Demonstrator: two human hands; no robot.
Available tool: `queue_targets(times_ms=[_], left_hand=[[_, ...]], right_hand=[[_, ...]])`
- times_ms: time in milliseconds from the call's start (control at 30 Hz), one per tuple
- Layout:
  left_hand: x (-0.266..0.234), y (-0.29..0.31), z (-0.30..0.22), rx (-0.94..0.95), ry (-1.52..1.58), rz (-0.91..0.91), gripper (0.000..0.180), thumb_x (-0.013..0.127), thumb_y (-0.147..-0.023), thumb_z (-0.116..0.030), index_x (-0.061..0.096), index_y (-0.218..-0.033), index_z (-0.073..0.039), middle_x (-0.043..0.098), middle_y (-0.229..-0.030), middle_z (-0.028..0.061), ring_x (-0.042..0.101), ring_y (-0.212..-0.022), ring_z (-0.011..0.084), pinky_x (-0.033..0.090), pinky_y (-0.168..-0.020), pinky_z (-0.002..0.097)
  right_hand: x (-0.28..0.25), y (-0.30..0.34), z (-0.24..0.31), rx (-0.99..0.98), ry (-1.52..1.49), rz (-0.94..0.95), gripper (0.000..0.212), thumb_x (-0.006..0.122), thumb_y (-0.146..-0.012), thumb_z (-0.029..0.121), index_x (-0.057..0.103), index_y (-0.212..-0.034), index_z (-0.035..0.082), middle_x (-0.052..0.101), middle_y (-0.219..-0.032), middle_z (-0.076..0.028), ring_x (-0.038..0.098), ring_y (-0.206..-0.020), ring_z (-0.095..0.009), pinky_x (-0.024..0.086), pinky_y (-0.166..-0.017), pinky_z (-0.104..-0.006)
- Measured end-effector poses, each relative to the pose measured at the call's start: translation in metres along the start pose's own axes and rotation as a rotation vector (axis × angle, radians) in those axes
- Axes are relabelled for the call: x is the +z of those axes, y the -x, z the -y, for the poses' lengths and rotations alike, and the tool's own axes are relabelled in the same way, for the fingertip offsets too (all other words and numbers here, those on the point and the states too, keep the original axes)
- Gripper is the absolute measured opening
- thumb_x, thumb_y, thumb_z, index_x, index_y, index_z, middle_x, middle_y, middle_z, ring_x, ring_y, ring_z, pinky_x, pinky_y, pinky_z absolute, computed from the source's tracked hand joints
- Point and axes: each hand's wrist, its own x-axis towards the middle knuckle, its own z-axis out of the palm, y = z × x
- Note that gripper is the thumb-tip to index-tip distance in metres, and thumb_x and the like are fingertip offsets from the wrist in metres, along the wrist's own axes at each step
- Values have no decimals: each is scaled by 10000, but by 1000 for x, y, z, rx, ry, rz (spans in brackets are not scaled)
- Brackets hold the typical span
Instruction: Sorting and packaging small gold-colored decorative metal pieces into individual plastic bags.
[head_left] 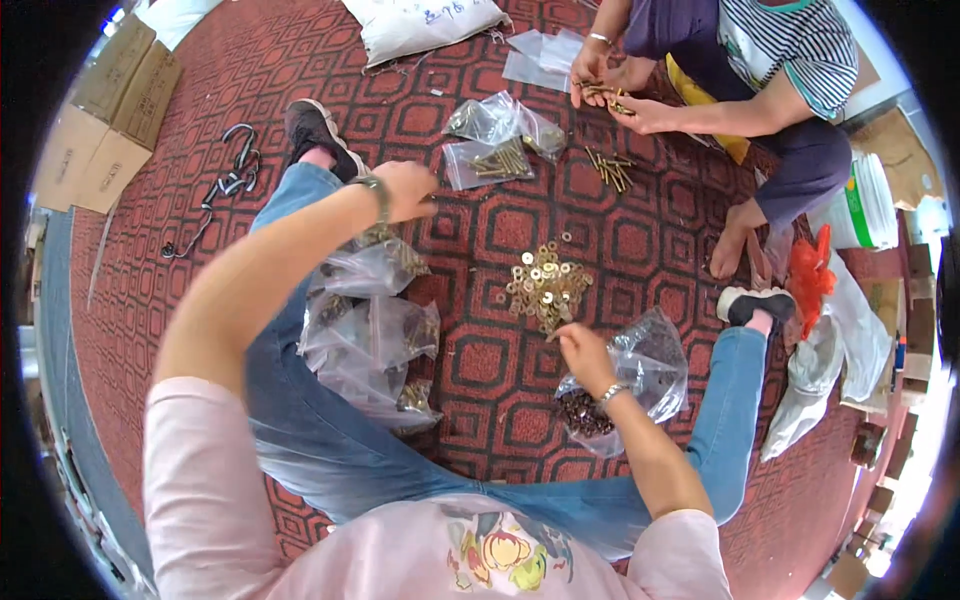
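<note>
A loose pile of brass-coloured washers (548, 284) lies on the patterned carpet between my legs. At its near edge, my right hand (588, 357) has thumb and fingers pinched together; whatever they hold is too small to make out. Just below that wrist sits an open clear plastic bag (650, 365) with small dark brown parts (588, 412) in it. My left hand (402, 190) hangs over the carpet beyond the filled zip bags (370, 335) along my left leg, its fingers smeared by motion. Ahead of it lie clear bags of long screws (490, 163).
Across from me, a person's hands (612, 98) hold several long screws above a small screw pile (610, 170). Cardboard boxes (110, 110) stand at far left, a white sack (425, 25) at the back. A white bucket (862, 208) and red plastic bag (810, 280) are at right.
</note>
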Motion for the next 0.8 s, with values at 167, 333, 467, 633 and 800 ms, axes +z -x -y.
queue_targets(times_ms=[167,333,467,633,800], left_hand=[[53,-75,9,-699,316,-71,263,559,-782,-306,625,-829,-56,634,-822,130,601,-755,321,486,-691,400],[84,-98,-5,-888,788,-602,223,567,-771,-273,634,-817,-66,634,-795,109,586,-693,275,485,-656,361],[49,-108,-11,-721,949,-534,198,568,-783,-228,648,-805,-48,624,-685,87,554,-584,178,456,-542,291],[-6,-67,-41,-298,857,-462,137,512,-814,-127,616,-811,-37,571,-595,64,492,-491,168,396,-470,286],[-31,11,-97,150,297,-365,138,525,-802,-132,588,-920,-98,567,-628,97,495,-480,244,376,-452,360]], right_hand=[[41,3,15,-31,88,90,153,511,-813,148,586,-917,65,620,-868,-77,576,-723,-273,458,-657,-350],[42,12,26,29,19,18,146,517,-804,152,572,-913,71,606,-880,-76,572,-740,-281,457,-662,-353],[41,5,26,45,81,18,109,520,-799,163,559,-854,77,601,-813,-115,569,-708,-323,463,-645,-388],[40,4,17,0,23,-11,90,518,-808,158,559,-835,82,593,-781,-101,567,-665,-298,450,-608,-387],[24,-2,13,194,-279,-73,173,527,-818,159,561,-968,81,595,-766,-82,571,-661,-255,451,-604,-358]])
